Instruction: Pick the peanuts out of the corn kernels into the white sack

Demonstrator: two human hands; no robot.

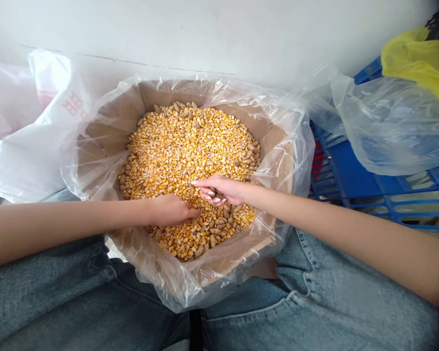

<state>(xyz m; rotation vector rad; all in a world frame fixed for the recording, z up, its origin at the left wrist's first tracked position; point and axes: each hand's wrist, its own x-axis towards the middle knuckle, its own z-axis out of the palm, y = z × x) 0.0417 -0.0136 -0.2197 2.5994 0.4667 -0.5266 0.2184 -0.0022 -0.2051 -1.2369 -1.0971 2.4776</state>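
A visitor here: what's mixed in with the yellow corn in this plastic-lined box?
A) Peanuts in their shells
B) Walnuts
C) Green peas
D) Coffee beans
A: peanuts in their shells, tan and knobbly, lie among the corn kernels, with many close to the right hand.

2 hands (171, 210) (219, 190) — in corn (183, 156) (peanuts (212, 239) too)

- Corn kernels (190, 146): golden yellow and deep orange, flecked with pale cream
- Peanut shells (214, 235): mottled tan and brown
- Cardboard box (113, 131): plain light brown
- Plastic crate (346, 170): bright blue, in a slatted grid pattern
- White bag (25, 165): white, with red lettering
- Yellow bag (413, 63): lemon yellow
- Jeans (58, 292): faded blue denim, with a mottled wash
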